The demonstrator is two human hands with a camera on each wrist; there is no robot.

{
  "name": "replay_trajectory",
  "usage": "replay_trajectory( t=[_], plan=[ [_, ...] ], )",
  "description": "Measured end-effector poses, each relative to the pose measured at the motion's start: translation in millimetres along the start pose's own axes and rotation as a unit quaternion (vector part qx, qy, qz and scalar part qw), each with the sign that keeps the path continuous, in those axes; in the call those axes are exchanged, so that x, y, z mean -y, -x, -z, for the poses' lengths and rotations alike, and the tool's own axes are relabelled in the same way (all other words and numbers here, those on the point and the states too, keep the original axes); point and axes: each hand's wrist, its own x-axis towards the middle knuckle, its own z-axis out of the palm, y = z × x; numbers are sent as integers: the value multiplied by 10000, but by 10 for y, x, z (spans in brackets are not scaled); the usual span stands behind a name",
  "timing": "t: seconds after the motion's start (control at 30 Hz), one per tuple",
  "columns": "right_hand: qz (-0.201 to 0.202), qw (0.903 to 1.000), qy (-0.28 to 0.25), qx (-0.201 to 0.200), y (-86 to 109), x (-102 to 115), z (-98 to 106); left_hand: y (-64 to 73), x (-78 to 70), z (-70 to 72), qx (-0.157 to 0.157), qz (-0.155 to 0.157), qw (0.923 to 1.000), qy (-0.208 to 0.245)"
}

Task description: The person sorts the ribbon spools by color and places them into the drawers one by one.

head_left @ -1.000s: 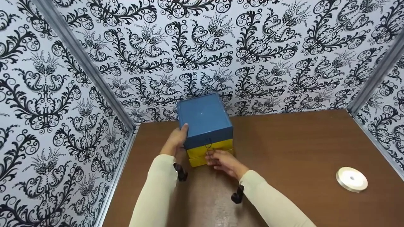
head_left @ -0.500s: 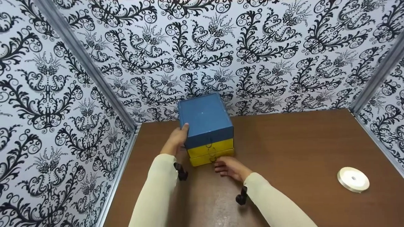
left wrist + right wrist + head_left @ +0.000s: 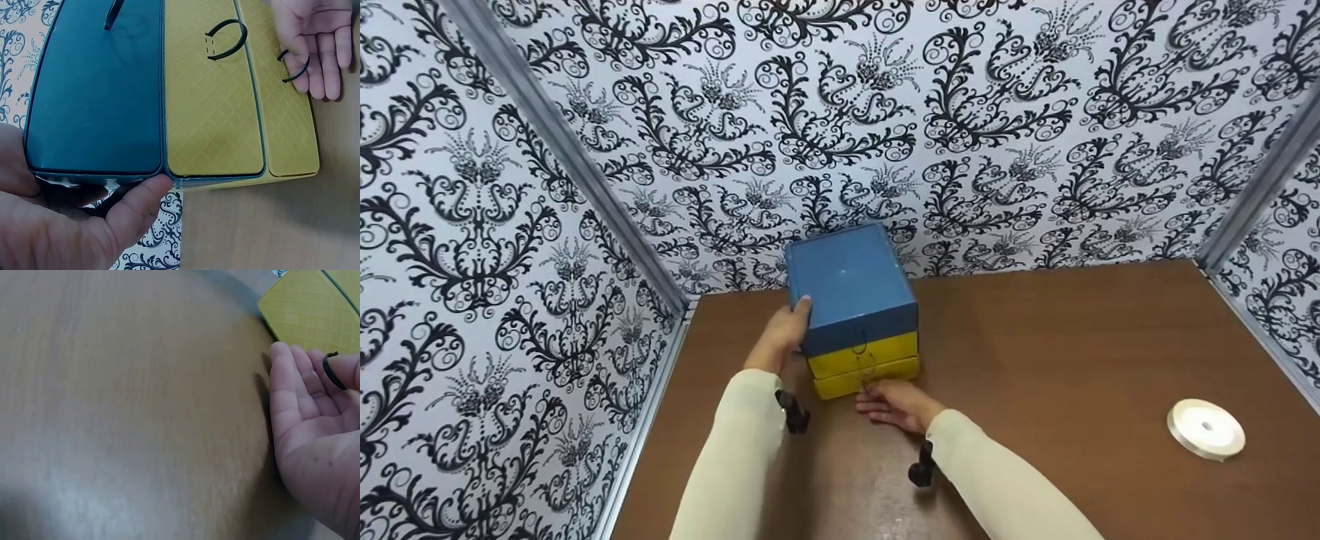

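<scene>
A small drawer box (image 3: 849,277) with a blue top stands near the back wall. Its front has a blue upper drawer (image 3: 95,101) and two yellow drawers below, the middle one (image 3: 216,118) and the bottom one (image 3: 292,129), all pushed in. Each front carries a thin black loop. At the box's left side, my left hand (image 3: 786,330) holds it with the thumb over the top edge; some of its fingers are hidden. My right hand (image 3: 900,403) pinches the bottom loop (image 3: 331,374) between thumb and forefinger, the other fingers stretched out palm up.
A flat spool of cream ribbon (image 3: 1206,429) lies on the brown table (image 3: 1065,360) far to the right. Black-and-white patterned walls (image 3: 997,150) close in the table at the back and both sides, with grey posts in the corners.
My right hand has dropped from the middle drawer's loop to the bottom one and taken it between its fingers. The left hand keeps its place on the box.
</scene>
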Motion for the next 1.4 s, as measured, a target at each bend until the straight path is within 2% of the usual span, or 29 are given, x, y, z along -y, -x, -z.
replay_trajectory(
  t=[0.3,0.43,0.53,0.77,0.93,1.2,1.4],
  plan=[
    [113,9999,-38,93,191,-156,-25,-26,-2,34,144,37,9998,131],
    [231,9996,26,161,317,-238,-54,-36,4,51,244,128,9988,399],
    [294,9993,40,206,424,-293,-57,-40,2,57,212,113,9990,365],
    [371,9987,93,339,760,-474,-22,-20,7,56,157,28,9998,-75],
    [353,9985,161,394,976,-602,-20,-3,10,49,176,23,9998,-46],
    [282,9984,235,420,1194,-728,-50,17,9,42,192,61,9998,-18],
    [206,9976,217,625,1304,-760,-39,26,-1,-1,321,201,9985,397]
  ],
)
